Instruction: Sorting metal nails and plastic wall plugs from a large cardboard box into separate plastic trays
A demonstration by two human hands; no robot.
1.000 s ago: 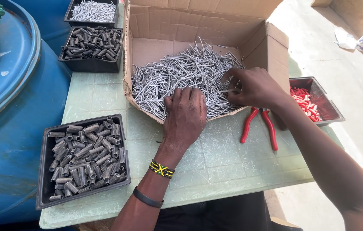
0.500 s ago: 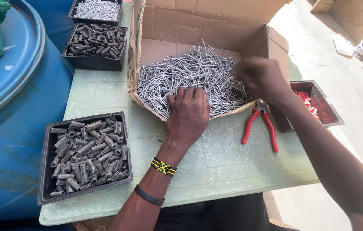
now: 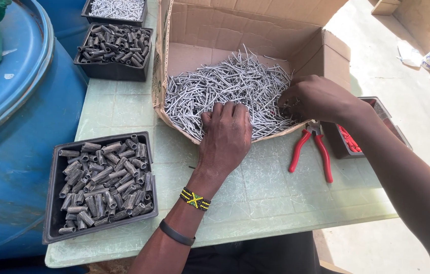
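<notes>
Inside tipped brown cardboard box (image 3: 296, 35), 12 o'clock on pale green table (image 3: 270, 193): your left hand (image 3: 225, 136) spread flat, pinning heap of thin grey metal pins (image 3: 230, 86); right hand (image 3: 316, 99) at 2 o'clock, grip curled into pins, pinch hidden. Red-handled pliers (image 3: 312, 152) parked within reach.

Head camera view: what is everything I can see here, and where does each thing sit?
cardboard box: one, brown, open, top centre of the table
metal pins: a heap, silver, inside the cardboard box
near tray of sleeves: one, black tray, grey short tubes, front left
far tray of sleeves: one, black, left of the box
tray of pins: one, black, top edge, partly cut off
pliers: one, red handles, on the table right of the box
tray of red pieces: one, black, right edge, partly behind the arm
table: one, pale green
barrel: one, blue, far left
left hand: flat on the pins, two wristbands
right hand: fingers curled in the pins
</notes>
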